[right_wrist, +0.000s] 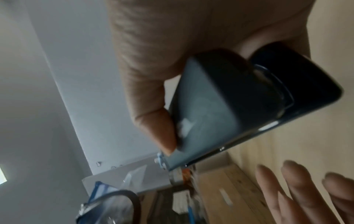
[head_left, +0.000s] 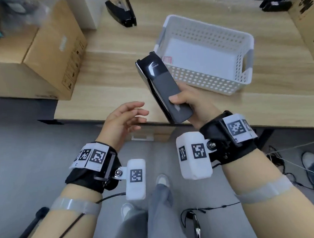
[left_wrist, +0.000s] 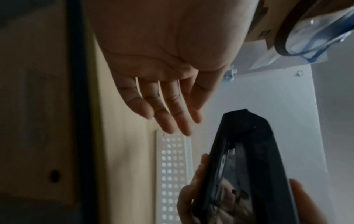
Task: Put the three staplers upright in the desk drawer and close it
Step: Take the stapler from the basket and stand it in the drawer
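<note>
My right hand (head_left: 183,104) grips the rear end of a black and grey stapler (head_left: 162,86), held tilted above the desk's front edge with its nose toward the white basket. The same stapler (left_wrist: 247,163) (right_wrist: 229,109) fills both wrist views, thumb on its grey top. My left hand (head_left: 127,118) (left_wrist: 166,97) hovers just left of it, fingers straight and spread, holding nothing. A second black stapler (head_left: 122,10) lies splayed at the desk's back, and a third (head_left: 275,3) sits at the far right back. No drawer is plainly visible.
A white perforated basket (head_left: 205,84) stands on the wooden desk (head_left: 106,81) to the right of the held stapler. Cardboard boxes sit at the left (head_left: 41,52) and far right (head_left: 308,22). Below are grey floor, my legs and loose cables (head_left: 280,160).
</note>
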The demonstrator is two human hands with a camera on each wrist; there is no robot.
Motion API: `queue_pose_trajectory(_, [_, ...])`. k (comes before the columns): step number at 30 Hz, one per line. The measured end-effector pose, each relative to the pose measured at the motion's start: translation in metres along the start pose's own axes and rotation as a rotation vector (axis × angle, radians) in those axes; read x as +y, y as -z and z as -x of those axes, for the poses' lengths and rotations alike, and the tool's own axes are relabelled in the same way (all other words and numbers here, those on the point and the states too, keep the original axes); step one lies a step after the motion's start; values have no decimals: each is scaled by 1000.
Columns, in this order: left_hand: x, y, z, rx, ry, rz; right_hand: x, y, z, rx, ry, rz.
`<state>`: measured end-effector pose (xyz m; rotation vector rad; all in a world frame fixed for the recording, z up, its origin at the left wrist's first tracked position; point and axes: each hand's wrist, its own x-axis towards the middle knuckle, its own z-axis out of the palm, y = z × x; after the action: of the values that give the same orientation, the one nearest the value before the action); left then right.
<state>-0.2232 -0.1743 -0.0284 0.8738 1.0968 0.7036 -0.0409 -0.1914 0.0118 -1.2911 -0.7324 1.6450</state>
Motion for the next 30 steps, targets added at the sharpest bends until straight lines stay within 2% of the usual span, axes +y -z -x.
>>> queue_pose_trajectory(3, [-32,37,17,20,67,-28,50,-23,8,-72,-75,-97])
queue_pose_trajectory(8, [-92,80,22,66,203,-249,138,-45,17,-183,-151,-188])
queue_pose_trajectory(11, [-122,86,8,45,271,-376,181,-40,20,-179,-222,-176])
queue_pose_trajectory(14, [-142,84,-21,27,285,-453,211,-21,20,-110,-266,-203])
queue_pose_trajectory(18, [-163,70,-62,0,214,-517,237,5,12,60,-279,-301])
queue_pose_trajectory(22, [-169,52,-98,-5,191,-683,251,21,-2,194,-298,-319])
queue_pose_trajectory(27, [-160,56,-137,-37,253,-1019,256,31,-7,185,-318,-315])
queue_pose_trajectory(30, [-153,53,-137,-60,325,-1065,256,30,-8,182,-333,-325])
